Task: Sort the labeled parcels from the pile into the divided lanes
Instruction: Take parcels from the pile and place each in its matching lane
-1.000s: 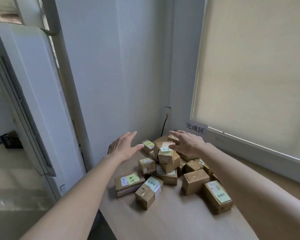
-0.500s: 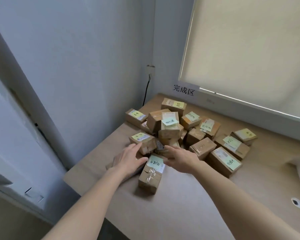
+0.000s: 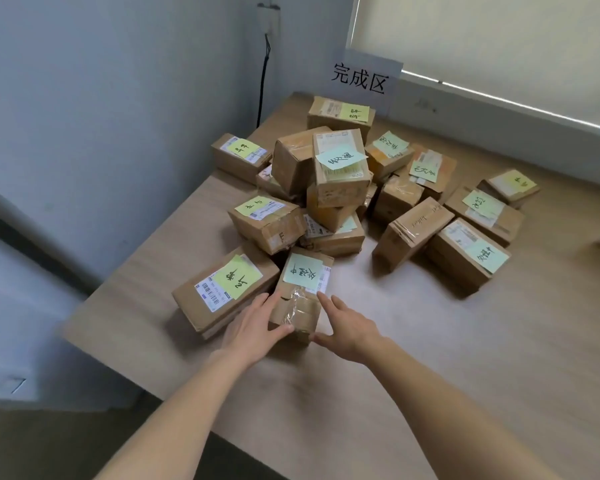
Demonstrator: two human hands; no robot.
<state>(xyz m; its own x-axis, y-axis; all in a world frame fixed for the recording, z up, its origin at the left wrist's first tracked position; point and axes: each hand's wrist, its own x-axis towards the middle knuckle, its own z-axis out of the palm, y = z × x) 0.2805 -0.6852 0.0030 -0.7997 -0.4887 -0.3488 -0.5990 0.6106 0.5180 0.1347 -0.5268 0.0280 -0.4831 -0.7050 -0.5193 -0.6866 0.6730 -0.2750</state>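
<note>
A pile of several small cardboard parcels point(image 3: 340, 174) with green and yellow sticky labels covers the far left of the wooden table point(image 3: 430, 358). The nearest parcel point(image 3: 300, 289) is narrow, carries a pale green note and has clear tape on its near end. My left hand point(image 3: 253, 327) lies against its left side, thumb on the near end. My right hand point(image 3: 347, 327) is at its right side with fingers spread, touching or nearly touching. The parcel rests on the table. No divided lanes are in view.
A wider parcel with a yellow-green note point(image 3: 222, 292) lies just left of the near one. A paper sign with three characters point(image 3: 361, 79) hangs on the wall behind the pile. The table's left edge drops off beside a grey wall; a window blind fills the upper right.
Both hands came back from the far part of the pile to its near edge and closed in on either side of the nearest parcel. The view tilted down onto the table.
</note>
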